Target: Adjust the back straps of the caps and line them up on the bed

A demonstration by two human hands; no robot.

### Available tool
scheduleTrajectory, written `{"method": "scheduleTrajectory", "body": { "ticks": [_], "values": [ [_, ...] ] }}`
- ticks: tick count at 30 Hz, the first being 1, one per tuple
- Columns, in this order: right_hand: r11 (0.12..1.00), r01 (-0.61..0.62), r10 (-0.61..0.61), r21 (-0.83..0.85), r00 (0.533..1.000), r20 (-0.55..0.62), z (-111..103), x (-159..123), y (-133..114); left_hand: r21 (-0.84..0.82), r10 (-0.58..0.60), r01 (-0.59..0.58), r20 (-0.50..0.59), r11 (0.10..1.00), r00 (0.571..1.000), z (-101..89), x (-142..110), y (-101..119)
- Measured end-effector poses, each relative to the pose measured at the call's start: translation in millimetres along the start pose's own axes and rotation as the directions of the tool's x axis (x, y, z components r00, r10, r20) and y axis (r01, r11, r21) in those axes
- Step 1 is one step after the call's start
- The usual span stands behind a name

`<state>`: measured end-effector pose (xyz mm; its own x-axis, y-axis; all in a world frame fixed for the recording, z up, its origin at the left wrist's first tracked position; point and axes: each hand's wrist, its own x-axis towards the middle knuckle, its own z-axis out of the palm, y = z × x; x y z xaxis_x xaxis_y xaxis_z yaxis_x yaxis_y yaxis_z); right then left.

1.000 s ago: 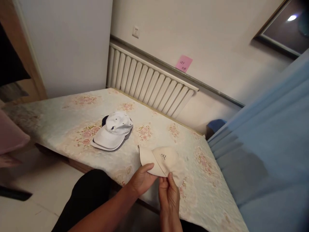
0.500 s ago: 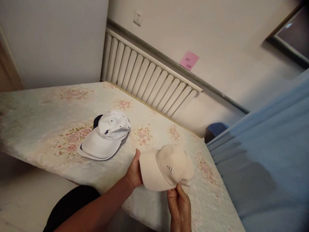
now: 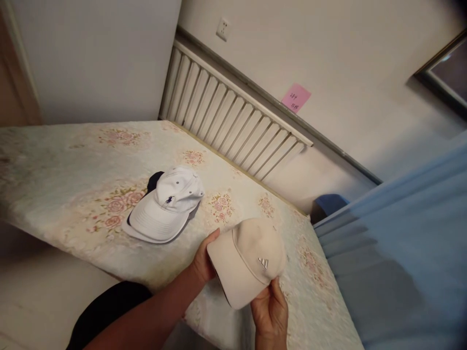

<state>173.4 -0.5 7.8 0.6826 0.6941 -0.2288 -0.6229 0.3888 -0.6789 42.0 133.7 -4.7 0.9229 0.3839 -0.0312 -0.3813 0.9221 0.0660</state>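
A beige baseball cap with a small silver logo is held up over the table's near side, its brim pointing down and left. My left hand grips the cap's far left side by the brim, fingers partly hidden behind it. Under the near right edge, my right hand pinches the cap between thumb and fingers. Left of it, a white baseball cap with a dark blue emblem lies on top of at least one other cap. A dark piece shows behind the white cap.
A flower-patterned cloth covers the surface. Behind it stand a white radiator and a wall with a pink note. A blue curtain hangs along the right side. A dark blue object sits at the far right corner.
The beige cap has turned in my hands, its brim swinging downward and nearer to me. Both hands remain on it. The view has shifted slightly; the white cap lies as before.
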Motion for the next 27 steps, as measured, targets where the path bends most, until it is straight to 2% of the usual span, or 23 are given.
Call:
{"method": "scheduleTrajectory", "body": {
  "ticks": [4, 8, 12, 15, 19, 27],
  "values": [
    [0.998, -0.058, 0.058, 0.039, 0.998, 0.0, 7, -8, 8, -0.014, 0.037, -0.038, -0.09, 0.999, 0.995, 3.5, -3, -2],
    [0.998, -0.059, 0.059, -0.004, 0.998, 0.019, 6, -7, 10, 0.014, 0.032, -0.032, -0.048, 0.999, 0.998, 6.6, -5, -2],
    [0.998, -0.057, 0.058, -0.033, 0.998, 0.01, 0, -4, 11, 0.027, 0.018, -0.016, -0.079, 1.0, 0.997, -0.7, -2, 0],
    [0.995, -0.089, 0.088, -0.037, 0.996, -0.011, -6, -5, 12, 0.057, -0.036, 0.04, -0.067, 0.998, 0.997, -11.2, 3, 0],
    [0.984, -0.165, 0.167, -0.069, 0.986, 0.019, -14, -11, 12, 0.11, -0.155, 0.161, -0.066, 0.981, 0.986, -20.4, 7, -6],
    [0.982, -0.164, 0.166, -0.094, 0.986, 0.013, -24, -15, 8, 0.229, -0.141, 0.173, -0.147, 0.958, 0.979, -15.1, 0, -14]
  ]
}}
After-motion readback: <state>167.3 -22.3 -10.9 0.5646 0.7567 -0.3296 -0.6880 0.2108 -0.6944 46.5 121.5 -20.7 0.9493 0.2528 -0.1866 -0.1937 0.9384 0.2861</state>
